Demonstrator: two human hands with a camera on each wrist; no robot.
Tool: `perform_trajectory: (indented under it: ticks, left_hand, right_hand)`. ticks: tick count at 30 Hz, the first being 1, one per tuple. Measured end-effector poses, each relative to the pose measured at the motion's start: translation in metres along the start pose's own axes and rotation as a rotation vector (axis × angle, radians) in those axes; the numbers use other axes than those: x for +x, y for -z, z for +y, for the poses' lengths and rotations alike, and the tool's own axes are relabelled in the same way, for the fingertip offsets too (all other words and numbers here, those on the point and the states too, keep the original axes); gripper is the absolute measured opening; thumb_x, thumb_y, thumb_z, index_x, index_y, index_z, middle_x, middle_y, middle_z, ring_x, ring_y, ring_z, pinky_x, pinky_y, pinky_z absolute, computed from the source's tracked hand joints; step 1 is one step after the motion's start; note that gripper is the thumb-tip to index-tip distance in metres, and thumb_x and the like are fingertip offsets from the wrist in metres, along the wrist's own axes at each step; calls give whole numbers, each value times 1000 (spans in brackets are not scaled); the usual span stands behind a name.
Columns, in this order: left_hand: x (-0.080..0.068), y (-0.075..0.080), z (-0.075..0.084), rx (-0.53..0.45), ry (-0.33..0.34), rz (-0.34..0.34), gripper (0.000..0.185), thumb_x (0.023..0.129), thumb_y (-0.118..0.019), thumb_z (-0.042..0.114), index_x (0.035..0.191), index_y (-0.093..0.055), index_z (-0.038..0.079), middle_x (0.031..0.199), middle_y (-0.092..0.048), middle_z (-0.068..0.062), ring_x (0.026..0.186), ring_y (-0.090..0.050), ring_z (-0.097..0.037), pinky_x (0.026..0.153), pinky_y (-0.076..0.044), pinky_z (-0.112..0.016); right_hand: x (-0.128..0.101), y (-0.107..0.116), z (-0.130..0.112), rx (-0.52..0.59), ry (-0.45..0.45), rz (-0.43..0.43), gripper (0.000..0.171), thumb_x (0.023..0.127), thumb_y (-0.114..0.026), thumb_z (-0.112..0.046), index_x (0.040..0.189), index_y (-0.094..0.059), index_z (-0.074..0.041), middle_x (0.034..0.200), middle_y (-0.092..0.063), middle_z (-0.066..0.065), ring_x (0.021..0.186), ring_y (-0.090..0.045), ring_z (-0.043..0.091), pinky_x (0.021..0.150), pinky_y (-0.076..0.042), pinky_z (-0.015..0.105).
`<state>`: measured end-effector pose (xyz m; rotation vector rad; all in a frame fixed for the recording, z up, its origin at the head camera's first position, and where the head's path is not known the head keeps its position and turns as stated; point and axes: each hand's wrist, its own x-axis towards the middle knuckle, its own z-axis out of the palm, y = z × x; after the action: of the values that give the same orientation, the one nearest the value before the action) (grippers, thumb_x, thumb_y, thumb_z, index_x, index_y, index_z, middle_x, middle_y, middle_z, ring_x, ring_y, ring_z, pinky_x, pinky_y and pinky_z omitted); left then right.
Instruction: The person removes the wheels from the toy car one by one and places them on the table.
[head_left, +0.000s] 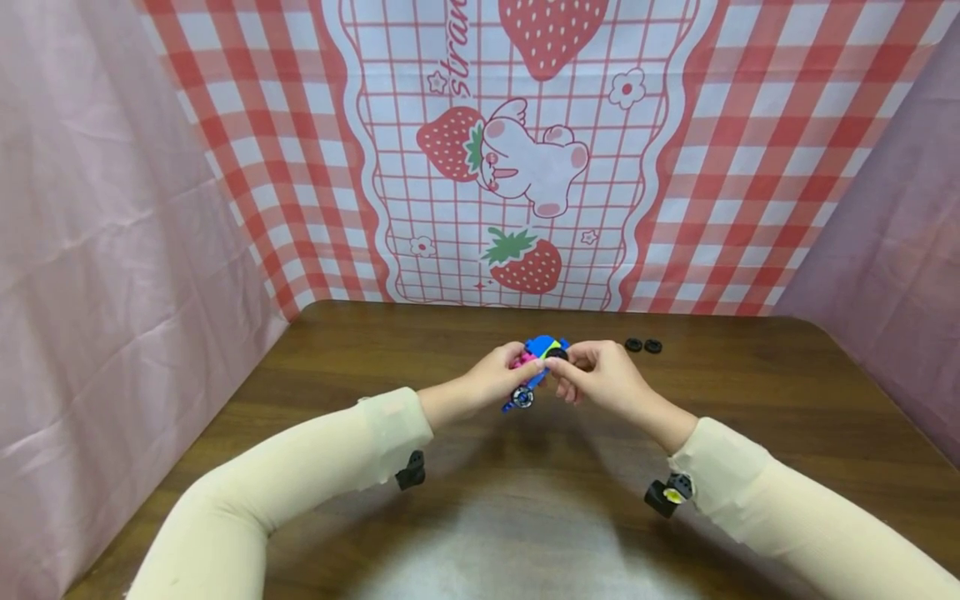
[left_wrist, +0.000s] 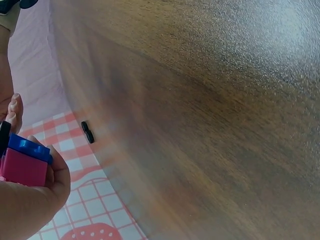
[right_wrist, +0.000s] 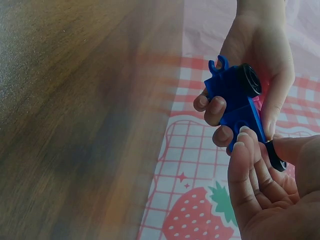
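Above the table, my left hand point(head_left: 498, 372) grips a blue and pink toy car point(head_left: 542, 344), its fingers wrapped round the body. In the right wrist view the underside of the car point(right_wrist: 232, 95) shows, with a small blue hook at one end and one black wheel point(right_wrist: 249, 80) on its side. My right hand point(head_left: 600, 371) pinches a second black wheel point(right_wrist: 274, 156) against the car's other end, thumb on the wheel and fingers spread along the underside. The left wrist view shows the car's pink block point(left_wrist: 22, 167) in the left hand.
Two loose black wheels point(head_left: 643, 345) lie near the table's back edge, right of the hands. The brown wooden table point(head_left: 480, 517) meets a strawberry-patterned cloth point(head_left: 525, 167) at the back. Pink curtains point(head_left: 112, 250) hang at the sides.
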<state>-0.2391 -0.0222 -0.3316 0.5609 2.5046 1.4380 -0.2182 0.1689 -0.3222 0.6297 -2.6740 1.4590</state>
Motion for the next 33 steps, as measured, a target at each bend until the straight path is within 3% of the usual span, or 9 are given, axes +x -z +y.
perform_trajectory:
  ticks: [10, 28, 33]
  left_hand:
    - [1, 2, -2, 31, 28, -1, 32, 100, -53, 29, 107, -55, -2, 91, -59, -8, 81, -55, -14, 74, -50, -27]
    - [-2, 3, -2, 62, 36, 10, 33, 99, -55, 29, 109, -55, -2, 91, -59, -9, 82, -54, -15, 72, -49, -27]
    - [-2, 4, -2, 62, 42, 9, 32, 100, -54, 29, 107, -55, -2, 89, -56, -7, 81, -53, -15, 70, -47, -26]
  right_hand:
    - [4, -1, 2, -15, 5, -14, 36, 93, -65, -29, 77, -68, 3, 63, -68, 6, 53, -63, 17, 51, -54, 30]
    - [5, -6, 4, -36, 28, 0, 35, 93, -65, -29, 74, -68, 1, 62, -68, 5, 53, -63, 16, 51, -54, 29]
    - [6, -7, 2, -48, 22, 16, 35, 92, -66, -30, 73, -68, -1, 61, -67, 4, 52, -62, 16, 51, -55, 35]
